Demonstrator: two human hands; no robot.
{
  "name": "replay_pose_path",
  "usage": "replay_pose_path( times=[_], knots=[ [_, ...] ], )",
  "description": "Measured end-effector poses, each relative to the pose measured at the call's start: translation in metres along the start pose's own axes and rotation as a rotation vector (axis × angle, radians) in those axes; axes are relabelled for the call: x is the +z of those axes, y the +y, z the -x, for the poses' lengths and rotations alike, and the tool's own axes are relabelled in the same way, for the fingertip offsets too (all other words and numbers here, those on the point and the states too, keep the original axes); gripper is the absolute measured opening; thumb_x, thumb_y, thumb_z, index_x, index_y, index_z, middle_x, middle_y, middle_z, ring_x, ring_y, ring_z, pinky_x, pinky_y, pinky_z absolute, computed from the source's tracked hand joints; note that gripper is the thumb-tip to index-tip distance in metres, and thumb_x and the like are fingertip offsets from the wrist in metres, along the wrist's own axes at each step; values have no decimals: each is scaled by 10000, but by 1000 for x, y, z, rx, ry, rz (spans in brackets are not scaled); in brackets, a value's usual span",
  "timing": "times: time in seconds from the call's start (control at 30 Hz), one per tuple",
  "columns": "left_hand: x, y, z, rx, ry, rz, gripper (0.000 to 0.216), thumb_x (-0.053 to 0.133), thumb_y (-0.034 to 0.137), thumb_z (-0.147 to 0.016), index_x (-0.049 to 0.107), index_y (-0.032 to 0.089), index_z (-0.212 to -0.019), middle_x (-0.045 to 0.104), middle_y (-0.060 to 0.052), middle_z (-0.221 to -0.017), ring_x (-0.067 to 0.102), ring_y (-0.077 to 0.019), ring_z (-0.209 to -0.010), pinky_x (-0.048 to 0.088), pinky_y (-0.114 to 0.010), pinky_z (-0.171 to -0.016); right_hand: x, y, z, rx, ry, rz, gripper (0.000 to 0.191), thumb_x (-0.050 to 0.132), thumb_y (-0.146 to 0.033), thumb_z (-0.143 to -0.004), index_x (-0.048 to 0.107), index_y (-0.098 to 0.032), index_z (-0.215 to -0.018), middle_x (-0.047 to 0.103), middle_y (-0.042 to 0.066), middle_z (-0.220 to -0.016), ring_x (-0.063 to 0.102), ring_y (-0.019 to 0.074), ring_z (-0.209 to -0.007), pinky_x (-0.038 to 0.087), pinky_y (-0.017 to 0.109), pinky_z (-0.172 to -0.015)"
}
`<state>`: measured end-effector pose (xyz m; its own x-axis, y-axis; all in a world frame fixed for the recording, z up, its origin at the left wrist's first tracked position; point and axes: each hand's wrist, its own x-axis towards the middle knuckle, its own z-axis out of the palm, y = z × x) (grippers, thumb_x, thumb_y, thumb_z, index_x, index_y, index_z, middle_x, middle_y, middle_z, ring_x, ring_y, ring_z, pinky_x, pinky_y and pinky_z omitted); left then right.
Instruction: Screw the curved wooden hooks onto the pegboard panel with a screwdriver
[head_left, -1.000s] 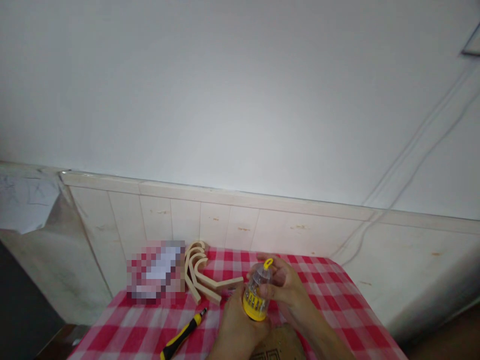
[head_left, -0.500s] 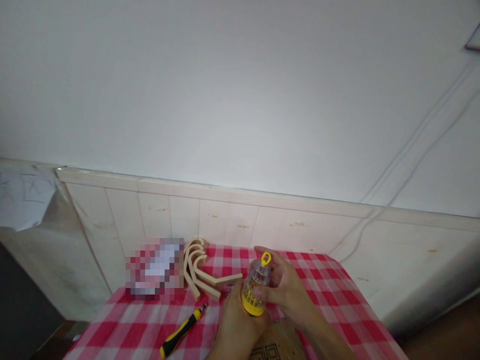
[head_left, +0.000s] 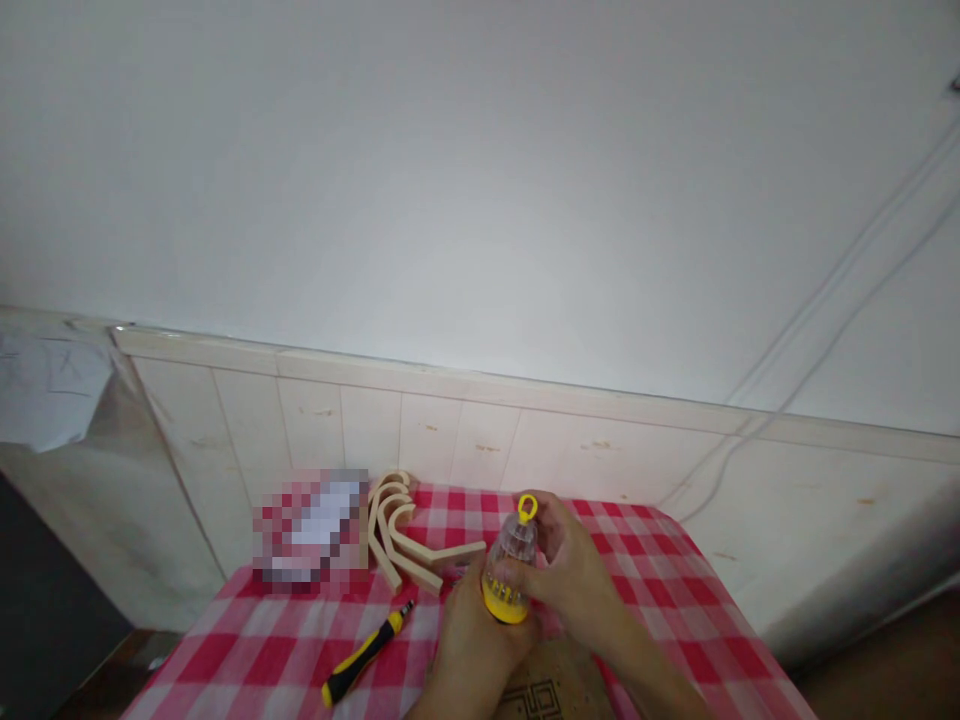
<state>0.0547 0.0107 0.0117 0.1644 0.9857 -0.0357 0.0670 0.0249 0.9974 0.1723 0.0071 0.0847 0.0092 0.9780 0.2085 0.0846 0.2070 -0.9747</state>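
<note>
Between my hands is a cone-shaped screwdriver bit case (head_left: 517,540) with a clear cover, a yellow base and a yellow ring on top. Metal bits show through the cover. My left hand (head_left: 480,635) wraps round the base from the left and below. My right hand (head_left: 574,570) grips the clear cover from the right, its thumb across the front. A black and yellow screwdriver handle (head_left: 366,660) lies on the cloth left of my left hand. Several curved wooden hooks (head_left: 401,540) lie behind it.
A red and white checked cloth (head_left: 262,650) covers the table. A blurred-out item (head_left: 311,530) lies at its left back. Close to me, below my hands, is a brown patterned surface (head_left: 559,685). A panelled wall (head_left: 427,425) stands behind the table.
My right hand has closed further over the clear cover, and its thumb has moved left across the front. The case remains in both hands, almost at the same place.
</note>
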Motion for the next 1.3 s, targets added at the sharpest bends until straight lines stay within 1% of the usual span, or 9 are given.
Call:
replay_pose_path(
  times=[0.2,0.43,0.63,0.73,0.9,1.07,1.13,1.2,1.3],
  knots=[
    [-4,5,2,13,-60,18,416,704,82,-608,660,151,-1016,771,-57,-864,715,-216,-738,538,-263,-645,-6,0,-1,151,-135,-396,684,948,-298,-569,618,-242,-1166,700,52,-1065,677,227,-949,525,376,-861],
    [-2,1,0,14,-31,12,385,718,105,-607,646,147,-983,783,-81,-884,730,-241,-768,564,-282,-658,-1,3,0,37,-22,31,565,925,-297,-619,626,-233,-1095,630,-15,-863,605,179,-792,508,291,-706],
    [-3,4,0,34,-30,-20,380,703,100,-615,651,155,-987,782,-73,-867,730,-240,-753,563,-286,-649,-3,1,1,84,-129,-165,718,932,-344,-616,581,-245,-1234,690,56,-1041,677,237,-944,543,377,-827],
    [-3,7,1,42,-35,-5,389,713,110,-616,662,153,-1000,788,-86,-919,739,-253,-801,572,-292,-679,-1,0,3,61,-79,-82,718,924,-364,-622,585,-246,-1243,671,74,-1137,656,246,-998,542,378,-846],
    [-3,8,2,40,-37,46,380,728,119,-610,677,157,-984,788,-72,-894,736,-244,-793,566,-278,-679,3,0,1,59,13,99,515,922,-270,-598,613,-225,-1007,647,-5,-861,607,187,-783,513,299,-695],
    [-6,9,3,13,-8,-18,406,691,79,-596,666,160,-994,781,-57,-875,718,-222,-747,549,-267,-654,-5,4,-4,121,-122,-249,727,965,-264,-527,592,-237,-1150,717,14,-911,688,205,-812,536,329,-739],
    [-6,10,4,20,-11,-38,412,693,87,-603,656,157,-1007,779,-62,-887,715,-221,-748,548,-271,-659,-8,5,-4,150,-165,-356,717,960,-293,-553,598,-234,-1169,729,39,-972,706,217,-847,547,356,-778],
    [-6,11,4,25,-6,-53,399,692,91,-605,651,159,-996,774,-58,-869,708,-218,-732,542,-271,-647,-7,5,-3,142,-159,-349,643,939,-336,-602,618,-230,-1149,715,45,-1016,698,214,-881,543,365,-819],
    [-6,11,4,38,-14,-34,392,693,92,-599,656,167,-982,774,-56,-869,713,-223,-752,543,-270,-654,-2,3,-1,126,-117,-183,614,949,-316,-590,628,-233,-1107,674,-7,-900,655,178,-800,527,306,-735]
  ],
)
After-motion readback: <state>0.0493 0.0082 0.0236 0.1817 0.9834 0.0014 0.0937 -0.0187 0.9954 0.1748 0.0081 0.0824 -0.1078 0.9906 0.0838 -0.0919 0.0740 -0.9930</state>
